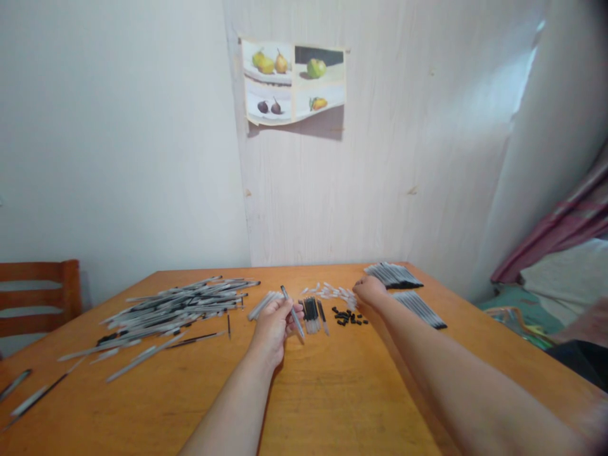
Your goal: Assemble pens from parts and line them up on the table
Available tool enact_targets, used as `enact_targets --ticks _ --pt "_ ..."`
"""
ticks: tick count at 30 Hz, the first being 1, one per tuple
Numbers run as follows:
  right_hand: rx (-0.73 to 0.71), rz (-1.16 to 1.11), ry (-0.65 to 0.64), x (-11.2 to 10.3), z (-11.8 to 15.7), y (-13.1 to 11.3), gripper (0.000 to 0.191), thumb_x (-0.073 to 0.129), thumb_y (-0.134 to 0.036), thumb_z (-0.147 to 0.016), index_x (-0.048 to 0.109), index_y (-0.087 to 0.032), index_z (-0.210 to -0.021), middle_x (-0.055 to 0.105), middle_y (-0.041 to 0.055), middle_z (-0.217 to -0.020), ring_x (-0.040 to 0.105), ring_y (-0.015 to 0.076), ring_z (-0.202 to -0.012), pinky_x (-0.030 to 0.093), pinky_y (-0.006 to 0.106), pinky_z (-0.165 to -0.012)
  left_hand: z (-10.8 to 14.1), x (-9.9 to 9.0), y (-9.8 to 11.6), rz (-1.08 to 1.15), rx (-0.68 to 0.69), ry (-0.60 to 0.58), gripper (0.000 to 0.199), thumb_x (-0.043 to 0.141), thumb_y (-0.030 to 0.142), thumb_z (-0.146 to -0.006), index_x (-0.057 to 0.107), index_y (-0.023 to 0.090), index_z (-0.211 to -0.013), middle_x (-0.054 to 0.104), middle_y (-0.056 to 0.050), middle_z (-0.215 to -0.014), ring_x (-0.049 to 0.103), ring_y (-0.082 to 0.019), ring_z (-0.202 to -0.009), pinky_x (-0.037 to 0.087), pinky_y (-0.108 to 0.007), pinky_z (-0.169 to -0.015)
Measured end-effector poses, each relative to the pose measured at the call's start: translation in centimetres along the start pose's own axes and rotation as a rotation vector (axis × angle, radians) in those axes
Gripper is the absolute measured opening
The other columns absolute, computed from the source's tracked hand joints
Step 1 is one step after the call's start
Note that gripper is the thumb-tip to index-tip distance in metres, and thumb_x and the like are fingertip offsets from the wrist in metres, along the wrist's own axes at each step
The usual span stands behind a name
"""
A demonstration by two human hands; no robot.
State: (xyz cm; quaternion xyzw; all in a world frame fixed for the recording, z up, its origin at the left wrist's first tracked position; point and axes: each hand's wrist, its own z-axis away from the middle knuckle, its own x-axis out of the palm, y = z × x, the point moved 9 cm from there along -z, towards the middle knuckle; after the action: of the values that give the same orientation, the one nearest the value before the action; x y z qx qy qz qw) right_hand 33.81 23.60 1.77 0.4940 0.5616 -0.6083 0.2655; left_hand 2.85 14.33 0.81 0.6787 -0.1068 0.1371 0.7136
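Note:
A pen (293,316) is held between the thumb and fingers of my left hand (277,323), tilted over the wooden table. My right hand (370,290) is at the right end of the scattered small white pieces (332,291), its fingers bent together; what they hold, if anything, is too small to tell. Small black pieces (349,316) lie just below these. Between my hands is a row of dark-topped refills (312,313). Clear tubes (263,304) lie just behind my left hand.
A large loose pile of pens and tubes (175,310) covers the table's left side. Two neat stacks, one farther back (393,275) and one nearer (420,309), lie at the right. A wooden chair (38,285) stands at the left, beyond the table edge.

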Motion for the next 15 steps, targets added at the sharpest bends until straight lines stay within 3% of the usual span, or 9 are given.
enact_targets --ticks 7,15 --pt "0.013 0.106 -0.077 1.1 -1.8 -0.4 0.018 0.063 -0.026 -0.077 0.075 -0.015 -0.084 0.072 0.0164 -0.095 0.068 0.0243 -0.087 0.046 0.028 -0.066 0.1 0.0 0.0 -0.008 -0.011 0.003 0.023 0.069 0.033 -0.080 0.061 0.016 -0.093 0.072 -0.006 -0.085 0.069 -0.014 -0.072 0.050 -0.019 -0.056" --pt "0.029 0.224 -0.183 2.4 -1.9 -0.1 0.026 0.065 -0.032 -0.085 0.071 -0.010 -0.097 0.069 0.0153 -0.099 0.066 0.0231 -0.091 0.050 0.029 -0.071 0.2 0.1 0.1 -0.015 0.002 0.001 0.025 0.070 0.034 -0.079 0.061 0.015 -0.092 0.072 -0.007 -0.085 0.068 -0.012 -0.069 0.047 -0.017 -0.055"
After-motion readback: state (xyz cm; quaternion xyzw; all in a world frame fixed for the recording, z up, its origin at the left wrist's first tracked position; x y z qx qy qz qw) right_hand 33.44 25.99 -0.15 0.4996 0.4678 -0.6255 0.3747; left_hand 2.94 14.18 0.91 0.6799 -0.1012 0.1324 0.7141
